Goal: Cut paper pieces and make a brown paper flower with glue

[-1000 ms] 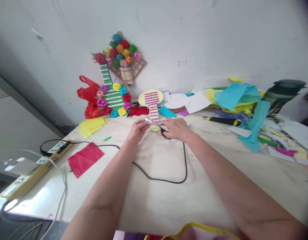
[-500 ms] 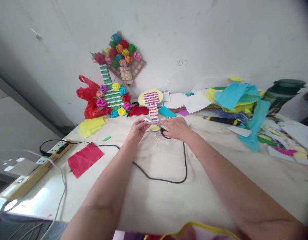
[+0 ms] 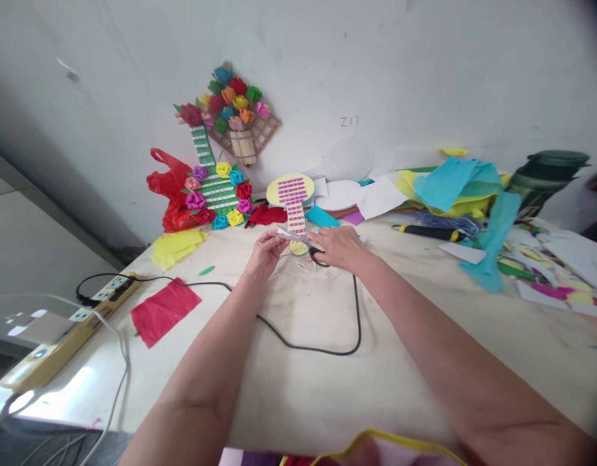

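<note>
My right hand (image 3: 341, 249) is closed on the black-handled scissors (image 3: 319, 257), whose metal blades point left toward my left hand. The fingers of my left hand (image 3: 268, 254) are pinched together beside the blade tips; what they hold is too small to make out. Just behind both hands, a yellow paper piece with purple brick-like strips (image 3: 292, 192) leans upright, with a round yellow base (image 3: 299, 248) below it. Thin pale scraps (image 3: 317, 270) lie on the table under the scissors.
A black cable (image 3: 322, 352) loops across the table (image 3: 298, 395). Red paper (image 3: 165, 312) and a power strip (image 3: 68, 340) lie left. Paper flowers (image 3: 235, 100) stand behind. Blue paper (image 3: 458, 184), a black-yellow tool (image 3: 427, 233) and a dark bottle (image 3: 545, 178) are right.
The view has shifted slightly. The scissor blades look a little more open near my left hand; both hands stay in nearly the same place.
</note>
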{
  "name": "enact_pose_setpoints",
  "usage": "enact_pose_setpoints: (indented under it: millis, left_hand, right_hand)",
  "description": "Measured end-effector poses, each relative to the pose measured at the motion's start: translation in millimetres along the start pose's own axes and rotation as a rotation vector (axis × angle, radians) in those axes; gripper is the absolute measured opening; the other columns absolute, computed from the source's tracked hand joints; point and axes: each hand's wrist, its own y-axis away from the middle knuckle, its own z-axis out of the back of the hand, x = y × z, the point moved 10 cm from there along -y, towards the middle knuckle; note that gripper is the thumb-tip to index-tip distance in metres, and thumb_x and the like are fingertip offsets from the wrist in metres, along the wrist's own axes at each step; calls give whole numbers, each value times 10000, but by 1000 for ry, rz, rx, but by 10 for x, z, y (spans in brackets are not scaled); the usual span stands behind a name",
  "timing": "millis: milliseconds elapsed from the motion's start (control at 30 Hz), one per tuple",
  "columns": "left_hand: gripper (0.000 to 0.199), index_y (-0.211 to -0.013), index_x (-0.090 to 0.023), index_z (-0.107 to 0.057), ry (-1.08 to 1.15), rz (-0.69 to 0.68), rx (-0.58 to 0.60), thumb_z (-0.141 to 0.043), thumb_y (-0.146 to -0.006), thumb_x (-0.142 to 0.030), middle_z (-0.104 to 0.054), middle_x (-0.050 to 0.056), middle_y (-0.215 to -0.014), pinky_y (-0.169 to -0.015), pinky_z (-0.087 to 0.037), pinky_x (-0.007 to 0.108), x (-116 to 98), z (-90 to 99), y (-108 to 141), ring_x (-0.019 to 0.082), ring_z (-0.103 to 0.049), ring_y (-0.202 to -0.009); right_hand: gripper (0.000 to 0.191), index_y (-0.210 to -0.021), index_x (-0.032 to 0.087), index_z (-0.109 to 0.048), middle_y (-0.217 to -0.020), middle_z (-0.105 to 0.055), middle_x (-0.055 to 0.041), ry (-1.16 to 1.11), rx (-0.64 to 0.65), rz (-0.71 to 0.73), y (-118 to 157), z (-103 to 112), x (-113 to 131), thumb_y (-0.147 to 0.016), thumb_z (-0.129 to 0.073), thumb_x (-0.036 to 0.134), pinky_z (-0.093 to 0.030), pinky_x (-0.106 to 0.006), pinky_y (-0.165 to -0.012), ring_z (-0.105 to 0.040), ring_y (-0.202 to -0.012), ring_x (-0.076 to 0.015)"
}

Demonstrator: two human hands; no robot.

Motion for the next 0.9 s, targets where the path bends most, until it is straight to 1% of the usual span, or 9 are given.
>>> enact_pose_setpoints:
  millis: [100,200,433,600,900]
  left_hand:
    - [154,-706,-157,-626,18,-3,-13,-667,-587,-71,-640,-12,-651,-746,-493,234,-1,16,-6,92,-616,-657]
    - [160,-705,-156,-631,25,-5,-18,-664,-578,-65,-644,-6,-655,-740,-495,232,-3,20,-9,93,-616,-656]
    - [153,-704,-162,-631,29,-26,-1,-658,-587,-66,-643,-13,-649,-718,-502,223,-35,-9,-5,88,-613,-643]
    - [162,-706,-164,-629,37,-38,-7,-674,-579,-74,-640,-16,-627,-717,-505,221,-57,-6,-4,88,-615,-635]
    - [157,-703,-164,-635,51,-33,-33,-673,-577,-78,-630,-22,-614,-718,-499,211,-61,-5,1,82,-605,-626]
  right_hand:
    - [529,-1264,224,-457,-1017,-627,-86,-2,-2,-1,4,7,-6,-787,-472,451,-333,-301,-622,-557,-862,-240]
    - [527,-1272,222,-448,-1013,-628,-84,-1,-3,5,9,13,-9,-790,-477,432,-330,-298,-623,-554,-857,-233]
    - [505,-1244,242,-478,-988,-637,-67,10,-13,14,2,3,-37,-780,-505,439,-314,-293,-591,-560,-823,-226]
    - [476,-1223,237,-501,-977,-636,-76,7,-7,17,-6,1,-53,-787,-503,429,-308,-289,-582,-561,-806,-220]
    - [452,-1231,249,-495,-991,-627,-83,14,0,13,-15,-7,-52,-803,-476,395,-324,-291,-610,-551,-830,-225]
